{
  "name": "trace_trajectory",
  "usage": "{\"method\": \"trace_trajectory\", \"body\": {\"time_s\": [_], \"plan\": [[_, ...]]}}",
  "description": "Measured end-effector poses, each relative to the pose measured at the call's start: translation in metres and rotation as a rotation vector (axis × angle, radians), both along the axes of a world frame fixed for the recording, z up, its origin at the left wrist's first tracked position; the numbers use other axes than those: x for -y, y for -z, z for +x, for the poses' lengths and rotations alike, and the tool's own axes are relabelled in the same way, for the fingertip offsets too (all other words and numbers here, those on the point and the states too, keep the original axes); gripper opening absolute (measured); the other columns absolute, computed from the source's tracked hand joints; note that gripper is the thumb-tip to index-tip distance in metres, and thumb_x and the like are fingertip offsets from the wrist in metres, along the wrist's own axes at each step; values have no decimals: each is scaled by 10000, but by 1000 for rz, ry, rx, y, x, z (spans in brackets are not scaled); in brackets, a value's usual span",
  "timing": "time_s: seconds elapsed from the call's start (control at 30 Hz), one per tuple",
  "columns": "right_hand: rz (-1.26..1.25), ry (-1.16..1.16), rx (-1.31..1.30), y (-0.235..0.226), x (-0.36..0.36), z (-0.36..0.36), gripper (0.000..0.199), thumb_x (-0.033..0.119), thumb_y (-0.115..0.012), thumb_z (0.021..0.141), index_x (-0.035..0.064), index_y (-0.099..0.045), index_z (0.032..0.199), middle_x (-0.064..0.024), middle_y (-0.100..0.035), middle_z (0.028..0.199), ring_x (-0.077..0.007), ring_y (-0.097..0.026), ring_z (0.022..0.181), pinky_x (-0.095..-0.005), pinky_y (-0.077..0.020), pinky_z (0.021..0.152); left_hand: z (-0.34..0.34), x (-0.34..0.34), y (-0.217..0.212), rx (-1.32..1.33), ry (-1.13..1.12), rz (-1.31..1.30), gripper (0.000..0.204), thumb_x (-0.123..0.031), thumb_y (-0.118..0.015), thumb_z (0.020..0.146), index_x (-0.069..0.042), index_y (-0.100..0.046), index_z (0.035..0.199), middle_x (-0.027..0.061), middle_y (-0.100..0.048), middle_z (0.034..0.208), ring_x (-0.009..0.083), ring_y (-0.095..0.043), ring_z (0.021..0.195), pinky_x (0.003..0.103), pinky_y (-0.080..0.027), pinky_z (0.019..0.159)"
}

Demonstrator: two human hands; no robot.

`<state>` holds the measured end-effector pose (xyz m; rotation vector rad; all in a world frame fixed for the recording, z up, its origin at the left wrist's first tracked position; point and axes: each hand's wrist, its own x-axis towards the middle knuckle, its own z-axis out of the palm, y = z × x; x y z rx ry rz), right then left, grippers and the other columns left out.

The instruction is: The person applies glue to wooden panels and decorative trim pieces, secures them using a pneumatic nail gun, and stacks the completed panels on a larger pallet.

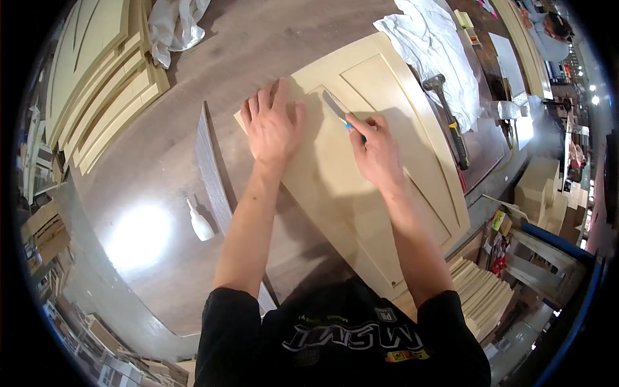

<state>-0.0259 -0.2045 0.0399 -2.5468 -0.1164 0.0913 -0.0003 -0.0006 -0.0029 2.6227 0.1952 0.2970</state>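
A cream panelled door (pixel 361 213) with recessed fields lies slantwise on the brown table in front of me. My left hand (pixel 272 129) rests with spread fingers on its far left edge, holding nothing. In my right hand (pixel 376 155) is a knife (pixel 334 105), gripped by its blue handle. Its narrow grey blade points away and to the left, over the corner of a recessed field. From this angle I cannot tell whether the blade touches the surface.
A white nozzle bottle (pixel 200 222) and a long grey strip (pixel 214 168) lie left of the door. On its right are a hammer (pixel 448 116) and white cloth (pixel 435 51). Cream panels (pixel 106 90) are stacked far left. Another person (pixel 548 32) is at far right.
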Motion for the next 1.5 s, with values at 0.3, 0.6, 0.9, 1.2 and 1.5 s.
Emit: {"method": "trace_trajectory", "body": {"time_s": [0.3, 0.6, 0.9, 1.2, 1.5], "plan": [[-3, 28, -74, 5, 9, -7, 260, 267, -607, 999, 193, -729, 1216, -160, -640, 1071, -341, -679, 900, -450, -548, 766, -1, -1, 3, 6, 4, 37, 532, -339, -612, 942, -121, -561, 1424, 101, -547, 1405, 313, -471, 1322, 483, -282, 1180], [-138, 13, -6, 5, 12, -5, 264, 284, -614, 995, 207, -728, 1219, -153, -638, 1108, -336, -679, 890, -450, -546, 766, -1, -2, 2, 13, -4, 3, 527, -353, -604, 949, -125, -562, 1422, 102, -543, 1413, 309, -459, 1338, 488, -280, 1181], [-133, 10, -20, -4, 16, -2, 262, 287, -623, 990, 224, -726, 1224, -128, -618, 1091, -338, -677, 883, -455, -544, 752, 0, 0, 1, 5, 6, 29, 529, -363, -600, 955, -126, -557, 1426, 109, -534, 1421, 314, -460, 1337, 495, -275, 1185], [-85, 15, -45, -1, 2, 5, 284, 293, -606, 1005, 229, -706, 1263, -136, -617, 1101, -338, -672, 902, -461, -546, 770, 1, -1, 1, -3, 9, 28, 537, -367, -586, 961, -119, -546, 1435, 113, -528, 1423, 316, -458, 1335, 496, -269, 1189], [-142, 21, 115, 6, 3, -14, 275, 249, -633, 990, 210, -717, 1249, -135, -611, 1079, -323, -672, 871, -441, -554, 726, 0, -4, 4, 28, -2, 24, 526, -366, -588, 961, -118, -554, 1423, 99, -543, 1394, 306, -468, 1320, 491, -279, 1179]]}}
